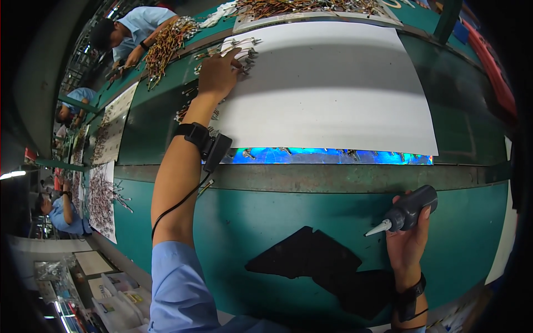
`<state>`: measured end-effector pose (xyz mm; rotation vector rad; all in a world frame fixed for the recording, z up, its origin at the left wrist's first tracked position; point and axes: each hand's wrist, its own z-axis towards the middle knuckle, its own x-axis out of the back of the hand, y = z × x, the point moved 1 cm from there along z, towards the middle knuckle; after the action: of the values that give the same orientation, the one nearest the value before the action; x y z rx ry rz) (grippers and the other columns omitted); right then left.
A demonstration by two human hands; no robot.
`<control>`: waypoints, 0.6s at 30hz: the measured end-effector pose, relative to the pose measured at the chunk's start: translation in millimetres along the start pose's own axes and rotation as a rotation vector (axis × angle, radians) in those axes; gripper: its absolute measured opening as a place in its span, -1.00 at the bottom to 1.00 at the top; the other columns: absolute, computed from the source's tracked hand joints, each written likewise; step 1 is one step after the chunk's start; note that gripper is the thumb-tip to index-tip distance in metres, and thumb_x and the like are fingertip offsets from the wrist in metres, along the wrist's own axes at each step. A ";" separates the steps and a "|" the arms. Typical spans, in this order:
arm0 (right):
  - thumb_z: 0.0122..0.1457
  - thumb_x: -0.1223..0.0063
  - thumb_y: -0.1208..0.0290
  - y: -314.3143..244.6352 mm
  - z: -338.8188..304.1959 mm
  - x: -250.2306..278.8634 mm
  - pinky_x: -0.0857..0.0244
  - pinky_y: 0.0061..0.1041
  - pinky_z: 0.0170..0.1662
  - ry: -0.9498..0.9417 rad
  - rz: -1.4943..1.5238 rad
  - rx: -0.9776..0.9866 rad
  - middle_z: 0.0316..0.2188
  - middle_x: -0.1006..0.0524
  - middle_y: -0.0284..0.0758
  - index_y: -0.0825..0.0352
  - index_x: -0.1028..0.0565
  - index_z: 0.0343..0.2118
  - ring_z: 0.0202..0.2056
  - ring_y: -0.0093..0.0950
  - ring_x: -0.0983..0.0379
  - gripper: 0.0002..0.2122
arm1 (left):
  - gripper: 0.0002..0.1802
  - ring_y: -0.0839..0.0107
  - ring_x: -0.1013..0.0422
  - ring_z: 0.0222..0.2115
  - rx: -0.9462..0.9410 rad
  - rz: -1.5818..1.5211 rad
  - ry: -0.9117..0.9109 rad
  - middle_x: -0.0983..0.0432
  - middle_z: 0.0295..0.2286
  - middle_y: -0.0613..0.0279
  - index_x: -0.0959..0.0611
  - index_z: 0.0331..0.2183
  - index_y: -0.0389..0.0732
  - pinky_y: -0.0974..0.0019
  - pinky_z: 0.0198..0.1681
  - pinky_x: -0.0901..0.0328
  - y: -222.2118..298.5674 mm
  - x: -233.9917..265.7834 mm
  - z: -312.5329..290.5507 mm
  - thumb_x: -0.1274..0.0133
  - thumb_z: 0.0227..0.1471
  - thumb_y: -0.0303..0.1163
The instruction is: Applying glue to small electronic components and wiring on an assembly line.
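My left hand [218, 75] reaches to the far left corner of a large white sheet [333, 89]. Its fingers are bent and somewhat apart, over short wires with metal ends [247, 54] that stick out onto the sheet; whether a fingertip grips one is too small to tell. In my right hand [408, 244], at the right above the green table, is a dark squeeze bottle [412, 209]. The bottle is tilted, its pale pointed nozzle [378, 227] aimed left and slightly down. Black cloth [305, 252] lies left of that hand.
A shiny blue strip [333, 156] shows under the sheet's near edge, with small metal parts along it. A metal rail [344, 177] crosses in front. Bundled wires [166, 47] lie far left, beside a co-worker [136, 33]. More wires [311, 6] are heaped behind the sheet.
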<state>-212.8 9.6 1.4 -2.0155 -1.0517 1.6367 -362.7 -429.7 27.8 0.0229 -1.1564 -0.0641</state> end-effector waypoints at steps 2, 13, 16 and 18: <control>0.13 0.16 0.07 -1.7 -0.3 -1.3 -0.30 -0.49 -0.17 -0.005 0.009 0.010 -0.10 -0.31 -0.39 0.27 -0.20 -0.02 -0.07 -0.46 -0.27 -0.56 | -0.58 0.29 -0.37 -0.28 0.008 0.029 -0.004 -0.54 -0.46 0.37 -0.50 -0.15 -0.05 0.18 -0.15 -0.20 0.9 2.7 0.2 -0.02 -0.16 -0.47; 0.15 0.17 0.10 -2.1 -1.4 -8.3 -0.27 -0.60 -0.34 0.014 0.018 -0.038 -0.20 -0.38 -0.28 0.29 -0.25 -0.07 -0.26 -0.54 -0.35 -0.60 | -0.74 0.64 -0.28 -0.49 0.596 -1.173 0.092 -0.54 -0.38 0.33 -0.58 -0.34 -0.30 0.55 -0.40 -0.18 -3.9 103.8 -45.4 0.06 -0.02 -0.33; 0.15 0.17 0.11 -3.7 -1.5 -14.8 -0.23 -0.65 -0.42 0.062 0.016 -0.028 -0.25 -0.41 -0.26 0.29 -0.29 -0.11 -0.41 -0.61 -0.35 -0.63 | -0.66 0.67 -0.23 -0.50 0.553 -1.184 0.050 -0.51 -0.31 0.27 -0.54 -0.24 -0.28 0.58 -0.38 -0.15 7.4 123.5 -85.4 0.07 0.01 -0.25; 0.15 0.16 0.12 -3.9 0.3 -8.8 -0.18 -0.68 -0.48 -0.002 0.023 -0.010 -0.29 -0.43 -0.28 0.30 -0.32 -0.17 -0.52 -0.66 -0.28 -0.66 | -0.68 0.67 -0.23 -0.50 0.534 -1.085 0.020 -0.50 -0.31 0.26 -0.54 -0.26 -0.29 0.58 -0.39 -0.15 39.2 135.6 -116.2 0.07 0.00 -0.28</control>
<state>-214.9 5.8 10.0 -2.0399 -1.0431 1.6483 -200.5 -400.9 106.9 1.1196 -0.9980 -0.7076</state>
